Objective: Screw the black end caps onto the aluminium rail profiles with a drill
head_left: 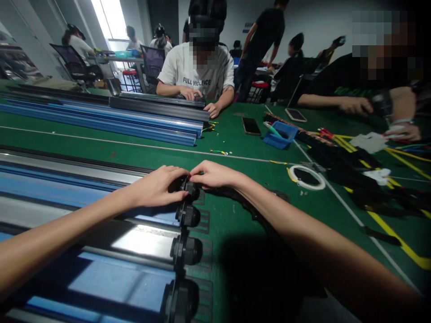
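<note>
Long blue and silver metal profiles (pixel 134 278) lie side by side at the left, each ending in a black end piece with a black cable gland (pixel 191 216). My left hand (pixel 163 185) is closed around the end of the farthest one, thumb and fingers on either side of its black cable gland (pixel 193 191). My right hand (pixel 213 174) meets it from the right, thumb and forefinger pinched together at the gland's far side. Whatever is between those fingertips is hidden. Flat black slotted tabs (pixel 205 255) stick out beside the nearer glands.
Across the green table (pixel 235 139) lie more blue and black profiles (pixel 151 121), where a person in a white shirt (pixel 198 72) works. A blue bin (pixel 281 134), a phone (pixel 251 126), a white ring-shaped coil (pixel 307 177) and yellow-black cabling (pixel 363 179) lie rightward.
</note>
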Demonstrator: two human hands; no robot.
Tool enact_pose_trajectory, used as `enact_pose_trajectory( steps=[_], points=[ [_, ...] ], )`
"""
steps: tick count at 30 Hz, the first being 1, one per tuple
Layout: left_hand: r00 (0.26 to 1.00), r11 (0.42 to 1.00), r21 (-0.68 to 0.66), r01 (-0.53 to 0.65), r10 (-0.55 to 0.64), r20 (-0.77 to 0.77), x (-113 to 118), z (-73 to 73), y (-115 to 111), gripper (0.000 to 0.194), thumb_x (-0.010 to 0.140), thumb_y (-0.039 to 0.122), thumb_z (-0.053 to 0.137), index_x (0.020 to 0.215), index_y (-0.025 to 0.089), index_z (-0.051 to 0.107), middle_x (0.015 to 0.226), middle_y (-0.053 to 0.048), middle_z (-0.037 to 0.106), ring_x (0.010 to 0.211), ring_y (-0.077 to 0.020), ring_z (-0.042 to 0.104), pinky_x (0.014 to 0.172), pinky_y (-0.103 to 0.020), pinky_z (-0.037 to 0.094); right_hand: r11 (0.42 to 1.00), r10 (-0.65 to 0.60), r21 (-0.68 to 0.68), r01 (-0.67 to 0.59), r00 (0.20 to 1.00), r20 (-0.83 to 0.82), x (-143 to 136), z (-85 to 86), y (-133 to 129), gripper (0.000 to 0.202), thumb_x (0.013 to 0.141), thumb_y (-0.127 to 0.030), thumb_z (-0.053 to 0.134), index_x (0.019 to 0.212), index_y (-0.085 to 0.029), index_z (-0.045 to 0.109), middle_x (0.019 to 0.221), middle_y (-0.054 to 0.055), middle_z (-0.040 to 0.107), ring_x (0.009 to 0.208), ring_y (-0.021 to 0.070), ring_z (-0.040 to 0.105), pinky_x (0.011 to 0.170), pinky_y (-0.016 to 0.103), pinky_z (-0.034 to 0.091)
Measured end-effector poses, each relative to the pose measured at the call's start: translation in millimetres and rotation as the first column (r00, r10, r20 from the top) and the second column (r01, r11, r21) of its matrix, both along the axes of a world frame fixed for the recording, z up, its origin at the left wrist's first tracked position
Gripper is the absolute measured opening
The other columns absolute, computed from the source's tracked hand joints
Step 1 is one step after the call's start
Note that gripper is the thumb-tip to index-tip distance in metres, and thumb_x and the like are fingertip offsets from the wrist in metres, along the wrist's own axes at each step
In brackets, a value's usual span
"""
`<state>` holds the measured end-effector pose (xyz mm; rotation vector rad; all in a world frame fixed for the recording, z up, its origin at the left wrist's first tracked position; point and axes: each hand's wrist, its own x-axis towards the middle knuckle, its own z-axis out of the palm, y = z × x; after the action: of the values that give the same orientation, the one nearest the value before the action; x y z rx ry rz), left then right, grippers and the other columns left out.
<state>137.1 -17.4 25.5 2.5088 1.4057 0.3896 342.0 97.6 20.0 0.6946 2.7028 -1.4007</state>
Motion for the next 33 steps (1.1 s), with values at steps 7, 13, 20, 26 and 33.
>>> enact_pose_trajectory(
  steps=[7,13,20,26,33],
  points=[
    [1.0,1.0,-0.003,-0.008,0.008,0.012,-1.9,-1.5,-0.7,0.048,0.095,0.05,0.057,0.13,0.018,0.055,0.12,-0.011,0.065,0.108,-0.0277,0.062,0.094,-0.037,0.047,0.999,0.002,-0.043,-0.003,1.0,-0.016,0.0,1.5,-1.6,0.024,0.088,-0.031,0.051,0.076,-0.015,0.064,0.051,-0.004,0.051,0.048,0.0089,0.044,0.05,0.022,0.032],
    [1.0,1.0,-0.024,-0.017,0.017,0.009,-2.4,-2.0,-1.1,0.049,0.095,0.05,0.057,0.132,0.018,0.053,0.123,-0.011,0.064,0.11,-0.0281,0.06,0.095,-0.039,0.046,0.998,0.009,-0.062,-0.01,1.0,-0.004,-0.9,1.4,0.1,0.026,0.088,-0.033,0.051,0.077,-0.014,0.065,0.051,-0.004,0.052,0.048,0.0092,0.043,0.052,0.023,0.033],
    [1.0,1.0,0.001,-0.01,0.01,-0.002,-1.7,-1.8,-1.6,0.048,0.096,0.049,0.056,0.132,0.017,0.053,0.119,-0.012,0.065,0.107,-0.0284,0.061,0.093,-0.039,0.047,1.0,0.001,-0.008,-0.001,0.998,0.067,-4.6,0.3,2.0,0.031,0.089,-0.031,0.046,0.067,-0.015,0.061,0.061,0.001,0.061,0.055,0.0115,0.05,0.058,0.025,0.038],
    [1.0,1.0,0.024,0.001,-0.001,-0.011,-3.0,-2.1,-1.6,0.053,0.096,0.048,0.056,0.137,0.015,0.05,0.124,-0.015,0.063,0.112,-0.0299,0.06,0.099,-0.042,0.046,0.932,-0.237,0.265,0.247,0.969,-0.069,16.6,42.3,0.2,0.041,0.097,-0.045,0.048,0.1,-0.014,0.074,0.099,0.009,0.073,0.087,0.0208,0.063,0.08,0.03,0.046],
    [1.0,1.0,0.017,-0.018,0.018,-0.022,-2.7,-1.0,-2.2,0.054,0.096,0.049,0.055,0.136,0.014,0.051,0.123,-0.015,0.063,0.112,-0.0308,0.06,0.097,-0.043,0.048,0.574,-0.659,0.636,0.516,0.752,-0.016,153.4,36.6,-70.5,0.083,0.082,-0.072,0.058,0.145,-0.018,0.052,0.145,0.015,0.054,0.13,0.0368,0.053,0.112,0.05,0.04]
  ],
)
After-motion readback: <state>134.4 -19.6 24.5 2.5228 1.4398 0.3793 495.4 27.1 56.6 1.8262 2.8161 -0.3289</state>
